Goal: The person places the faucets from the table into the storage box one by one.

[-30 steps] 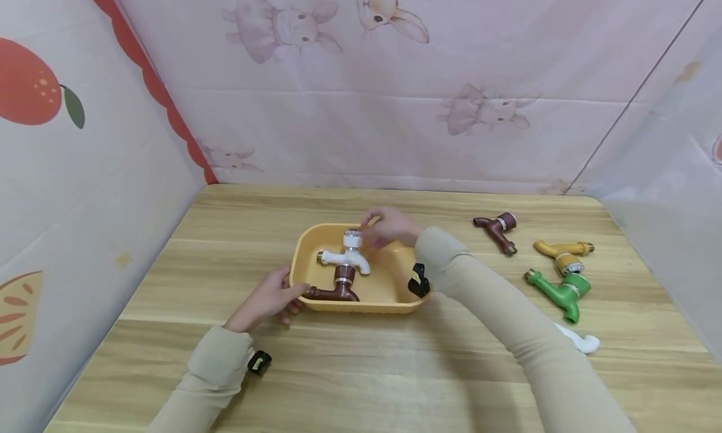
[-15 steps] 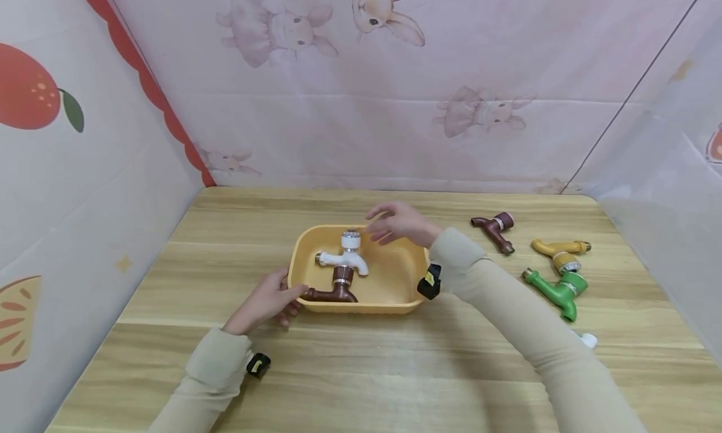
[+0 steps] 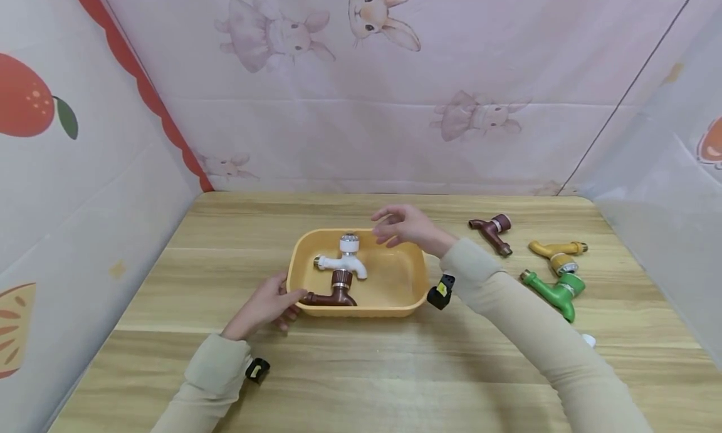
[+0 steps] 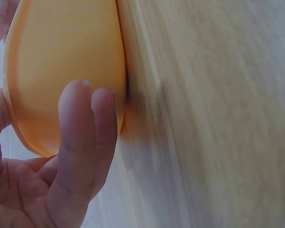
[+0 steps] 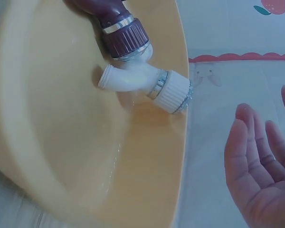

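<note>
A yellow plastic basin [image 3: 395,312] sits on the table with two taps in it. The white tap [image 3: 352,265] leans toward the back wall of the basin, its round knob up. In front of it lies a dark brown tap [image 3: 333,299], along the near wall. My left hand [image 3: 267,304] grips the basin's near left corner, thumb over the rim and fingers outside, as the left wrist view shows against the basin wall [image 4: 42,85]. Above the basin's back right rim hovers my right hand [image 3: 408,226], fingers loosely bent with nothing in them; the right wrist view shows its palm [image 5: 270,190].
On the right of the wooden table [image 3: 361,370] lie another brown tap [image 3: 492,234], a yellow tap [image 3: 559,254] and a green tap [image 3: 558,293]. A bit of a white piece [image 3: 589,340] shows past my right sleeve. Printed cloth walls stand behind and at both sides.
My right hand has let go of the white tap's knob and drawn away up and to the right. The white tap stays in the basin; the left hand keeps its grip.
</note>
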`<move>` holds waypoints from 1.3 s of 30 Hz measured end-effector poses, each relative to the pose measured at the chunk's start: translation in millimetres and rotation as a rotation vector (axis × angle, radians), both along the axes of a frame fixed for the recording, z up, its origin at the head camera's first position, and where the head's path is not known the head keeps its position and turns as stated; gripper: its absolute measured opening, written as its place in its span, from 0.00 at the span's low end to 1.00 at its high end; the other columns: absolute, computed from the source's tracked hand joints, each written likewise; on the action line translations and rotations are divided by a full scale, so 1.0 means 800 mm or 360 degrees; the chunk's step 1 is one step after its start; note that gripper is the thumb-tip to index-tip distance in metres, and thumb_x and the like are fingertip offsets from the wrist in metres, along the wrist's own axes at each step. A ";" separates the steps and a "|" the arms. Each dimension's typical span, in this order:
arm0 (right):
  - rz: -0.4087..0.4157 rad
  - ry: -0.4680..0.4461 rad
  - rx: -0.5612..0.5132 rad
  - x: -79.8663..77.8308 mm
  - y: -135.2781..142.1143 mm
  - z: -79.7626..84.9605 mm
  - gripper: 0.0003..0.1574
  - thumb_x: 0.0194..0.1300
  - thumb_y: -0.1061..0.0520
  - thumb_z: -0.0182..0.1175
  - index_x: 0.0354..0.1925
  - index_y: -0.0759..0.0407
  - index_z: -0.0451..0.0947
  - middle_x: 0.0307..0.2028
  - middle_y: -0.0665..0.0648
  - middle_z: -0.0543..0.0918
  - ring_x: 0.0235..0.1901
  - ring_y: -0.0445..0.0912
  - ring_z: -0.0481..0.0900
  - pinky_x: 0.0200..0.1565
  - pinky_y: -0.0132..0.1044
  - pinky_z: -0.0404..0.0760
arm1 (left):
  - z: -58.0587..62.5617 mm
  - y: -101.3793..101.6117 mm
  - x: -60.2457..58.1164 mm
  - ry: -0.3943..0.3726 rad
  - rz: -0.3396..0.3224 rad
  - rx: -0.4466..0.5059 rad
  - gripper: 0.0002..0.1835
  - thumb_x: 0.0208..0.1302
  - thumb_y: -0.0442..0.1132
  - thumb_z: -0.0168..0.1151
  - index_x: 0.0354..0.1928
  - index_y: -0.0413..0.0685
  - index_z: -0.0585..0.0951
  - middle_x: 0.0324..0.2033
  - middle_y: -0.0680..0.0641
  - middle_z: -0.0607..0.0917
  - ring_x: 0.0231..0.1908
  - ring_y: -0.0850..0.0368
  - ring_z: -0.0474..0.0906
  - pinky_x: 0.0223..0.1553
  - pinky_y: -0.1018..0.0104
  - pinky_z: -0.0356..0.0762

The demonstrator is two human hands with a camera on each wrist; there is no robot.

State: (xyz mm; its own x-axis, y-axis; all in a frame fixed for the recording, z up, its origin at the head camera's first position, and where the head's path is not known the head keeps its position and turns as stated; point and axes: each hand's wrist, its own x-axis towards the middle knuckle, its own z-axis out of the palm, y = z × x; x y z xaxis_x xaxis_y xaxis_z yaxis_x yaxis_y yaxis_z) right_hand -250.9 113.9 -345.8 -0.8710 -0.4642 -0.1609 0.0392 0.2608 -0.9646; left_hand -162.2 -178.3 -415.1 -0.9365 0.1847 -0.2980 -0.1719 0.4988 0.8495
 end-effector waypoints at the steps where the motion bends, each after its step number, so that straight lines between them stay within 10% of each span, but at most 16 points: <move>1: -0.0012 0.0011 0.0002 0.002 0.002 0.001 0.22 0.60 0.62 0.59 0.53 0.66 0.70 0.47 0.72 0.75 0.39 0.56 0.80 0.40 0.44 0.82 | 0.000 0.000 0.000 -0.0001 0.0000 0.0003 0.26 0.62 0.39 0.57 0.59 0.35 0.64 0.24 0.41 0.80 0.22 0.51 0.78 0.17 0.58 0.81; 20: -0.0152 0.0165 -0.0122 0.030 0.049 0.005 0.28 0.60 0.61 0.60 0.58 0.64 0.67 0.42 0.67 0.77 0.43 0.62 0.76 0.37 0.45 0.83 | 0.005 0.000 0.006 0.0019 -0.0001 0.0054 0.26 0.63 0.39 0.56 0.59 0.33 0.63 0.23 0.41 0.79 0.22 0.50 0.77 0.17 0.57 0.81; 26: -0.0212 0.0192 -0.0125 0.036 0.064 0.003 0.27 0.59 0.62 0.60 0.57 0.67 0.68 0.42 0.67 0.76 0.37 0.51 0.79 0.36 0.43 0.83 | 0.003 0.002 0.004 0.0015 0.0011 0.0046 0.25 0.63 0.39 0.56 0.58 0.34 0.65 0.23 0.41 0.79 0.21 0.51 0.77 0.16 0.57 0.81; 39: -0.0494 0.0244 0.0127 0.040 0.107 -0.007 0.26 0.61 0.55 0.60 0.55 0.66 0.70 0.38 0.59 0.79 0.36 0.51 0.78 0.35 0.36 0.83 | 0.002 0.000 0.005 0.0010 0.0034 0.0086 0.25 0.62 0.40 0.57 0.57 0.35 0.66 0.25 0.41 0.79 0.22 0.50 0.77 0.17 0.57 0.81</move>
State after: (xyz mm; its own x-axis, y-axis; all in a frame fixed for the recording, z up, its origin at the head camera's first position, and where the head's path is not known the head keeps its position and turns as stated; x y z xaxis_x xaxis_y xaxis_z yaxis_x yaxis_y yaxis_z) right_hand -219.1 199.5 -351.2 -0.9854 -0.1647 -0.0422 -0.0155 0.3341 -0.9424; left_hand -157.9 -177.9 -413.7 -0.9423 0.1804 -0.2821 -0.1764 0.4487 0.8761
